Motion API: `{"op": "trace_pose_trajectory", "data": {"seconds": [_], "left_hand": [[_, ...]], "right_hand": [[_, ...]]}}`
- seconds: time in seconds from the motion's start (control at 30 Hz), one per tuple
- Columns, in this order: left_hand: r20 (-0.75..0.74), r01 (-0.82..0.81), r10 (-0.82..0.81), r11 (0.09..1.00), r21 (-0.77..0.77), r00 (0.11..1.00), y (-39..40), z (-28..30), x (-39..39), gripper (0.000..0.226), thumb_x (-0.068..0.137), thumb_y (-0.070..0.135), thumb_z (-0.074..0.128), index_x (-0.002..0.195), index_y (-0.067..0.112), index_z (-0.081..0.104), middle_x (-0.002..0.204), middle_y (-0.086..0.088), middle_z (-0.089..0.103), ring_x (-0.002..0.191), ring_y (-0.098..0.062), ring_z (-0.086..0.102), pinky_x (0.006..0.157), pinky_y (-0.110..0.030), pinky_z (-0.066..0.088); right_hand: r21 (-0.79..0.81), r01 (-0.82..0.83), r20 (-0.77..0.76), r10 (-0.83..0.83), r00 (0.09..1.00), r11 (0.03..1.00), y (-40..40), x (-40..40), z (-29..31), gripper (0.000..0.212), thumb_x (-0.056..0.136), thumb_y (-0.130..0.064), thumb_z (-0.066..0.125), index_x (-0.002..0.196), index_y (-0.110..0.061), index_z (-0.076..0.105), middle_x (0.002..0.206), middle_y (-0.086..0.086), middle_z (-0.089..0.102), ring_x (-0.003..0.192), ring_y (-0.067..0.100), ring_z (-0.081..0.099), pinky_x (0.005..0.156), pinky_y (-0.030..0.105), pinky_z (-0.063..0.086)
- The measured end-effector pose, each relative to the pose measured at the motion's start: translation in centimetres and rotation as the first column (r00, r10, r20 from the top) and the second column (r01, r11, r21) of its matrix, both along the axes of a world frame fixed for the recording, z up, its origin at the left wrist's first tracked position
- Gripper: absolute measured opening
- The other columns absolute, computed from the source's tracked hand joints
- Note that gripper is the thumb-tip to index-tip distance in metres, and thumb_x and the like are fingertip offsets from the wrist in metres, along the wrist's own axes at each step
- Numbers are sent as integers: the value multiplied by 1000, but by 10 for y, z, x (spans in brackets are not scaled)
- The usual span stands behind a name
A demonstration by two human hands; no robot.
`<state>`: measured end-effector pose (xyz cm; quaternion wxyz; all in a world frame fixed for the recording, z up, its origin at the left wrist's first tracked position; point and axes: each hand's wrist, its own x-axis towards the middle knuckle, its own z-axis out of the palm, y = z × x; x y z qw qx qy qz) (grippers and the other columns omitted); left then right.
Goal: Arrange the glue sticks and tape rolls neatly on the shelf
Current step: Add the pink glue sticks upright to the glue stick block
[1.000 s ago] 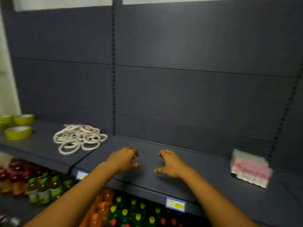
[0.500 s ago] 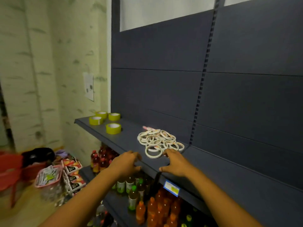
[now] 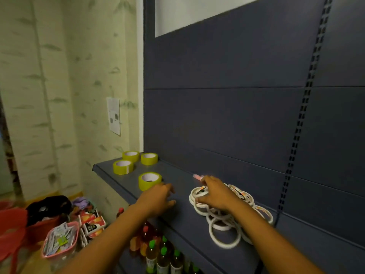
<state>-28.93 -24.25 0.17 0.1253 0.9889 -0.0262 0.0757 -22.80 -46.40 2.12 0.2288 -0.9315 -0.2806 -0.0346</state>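
Here the right hand point(image 3: 214, 194) curls its fingers over the heap of white tape rolls point(image 3: 223, 216); the left hand point(image 3: 158, 198) hovers loosely open, holding nothing, beside a yellow tape roll point(image 3: 149, 180).

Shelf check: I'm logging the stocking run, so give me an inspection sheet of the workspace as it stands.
Surface: dark shelf, bare between the roll groups.
Job's things: four yellow tape rolls lying flat at the left end; white tape rolls in a loose overlapping heap; pink stick-like item behind the heap, blurred.
Clutter: nothing seen on the shelf.
Hands: left hand over the shelf, fingers relaxed, holding nothing; right hand on the white heap, grip unclear.
Cables: nothing seen.
Surroundings: bottles on the shelf below; pink basket on the floor.
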Motion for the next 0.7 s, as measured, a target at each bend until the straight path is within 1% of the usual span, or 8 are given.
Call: {"op": "trace_pose_trajectory", "data": {"seconds": [0.1, 0.17, 0.23, 0.27, 0.4, 0.47, 0.57, 0.7], "left_hand": [[-17, 37, -37, 999, 0, 999, 12, -4, 41, 42, 90, 42, 61, 125, 21, 53, 123, 0, 59, 107, -17, 58, 89, -33, 50], [-16, 53, -53, 999, -3, 998, 16, -7, 71, 42, 90, 42, 61, 125, 21, 53, 124, -1, 57, 111, -19, 57, 91, -33, 48], [-7, 87, -87, 996, -8, 996, 17, -8, 102, 42, 90, 42, 60, 125, 20, 53, 125, -3, 55, 114, -22, 55, 93, -34, 47], [-9, 112, -112, 994, -8, 994, 17, -9, 117, 43, 89, 42, 60, 126, 21, 52, 126, -3, 54, 115, -22, 54, 95, -35, 47], [-16, 226, -226, 974, -2, 974, 17, -17, 179, 44, 91, 41, 58, 130, 23, 49, 132, -2, 49, 119, -23, 52, 97, -39, 47], [-20, 273, -273, 962, -2, 962, 17, -22, 210, 44, 92, 38, 58, 131, 23, 48, 133, -3, 46, 118, -24, 52, 96, -40, 47], [-34, 356, -355, 935, -4, 934, 17, -28, 253, 44, 91, 32, 60, 132, 23, 48, 132, -3, 43, 118, -25, 51, 95, -41, 46], [-39, 462, -461, 886, 21, 886, 14, -41, 300, 44, 90, 23, 59, 133, 20, 49, 133, -5, 45, 121, -26, 49, 98, -42, 45]], "right_hand": [[-15, 14, -29, -15, 999, 1000, 9, 24, -7, 76, 82, -43, 71, 147, -28, 36, 146, -2, 41, 132, 19, 42, 103, 31, 41], [-37, 44, -43, -46, 998, 998, 8, 42, -10, 74, 81, -41, 72, 145, -32, 37, 141, -4, 44, 130, 18, 43, 104, 30, 41], [-35, 125, -31, -126, 992, 992, 4, 64, -9, 56, 81, -40, 72, 130, -27, 47, 128, -4, 49, 120, 18, 48, 99, 29, 44], [-45, 166, -24, -168, 986, 985, 1, 74, -8, 52, 81, -41, 72, 125, -24, 49, 123, -4, 50, 115, 17, 49, 97, 31, 45], [-71, 294, -9, -296, 955, 953, -8, 108, -7, 59, 83, -44, 70, 131, -20, 47, 129, -3, 48, 121, 18, 47, 98, 34, 44], [-59, 365, 4, -365, 931, 929, -12, 122, -6, 49, 88, -44, 66, 126, -19, 49, 125, -2, 50, 117, 18, 49, 96, 33, 45], [-27, 456, 43, -455, 890, 890, -14, 141, -6, 26, 99, -40, 51, 108, -16, 54, 111, 1, 56, 104, 20, 54, 91, 37, 46], [46, 564, 53, -566, 822, 824, -16, 156, -10, 24, 103, -36, 39, 97, -18, 54, 101, 0, 58, 95, 19, 55, 87, 37, 45]]}}
